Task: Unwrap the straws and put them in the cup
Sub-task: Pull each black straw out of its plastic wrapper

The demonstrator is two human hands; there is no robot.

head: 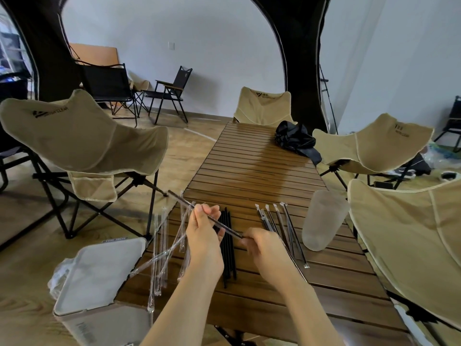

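Straw (225, 226) is pinched by both hands, left hand (203, 237) mid-shaft, right hand (268, 249) at its tip; cup (321, 221) stands at three o'clock.

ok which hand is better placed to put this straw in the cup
Likely right: the right hand pinches the near end of the thin black straw, and the frosted plastic cup stands beside it; the left hand is farther.

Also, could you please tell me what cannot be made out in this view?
Head view:
Cup contents: frosted wall obscures them.
Held straw, near end: fingers of the right hand cover it.
Its wrapper, on or off: motion blur.
Bin contents: lid hides them.
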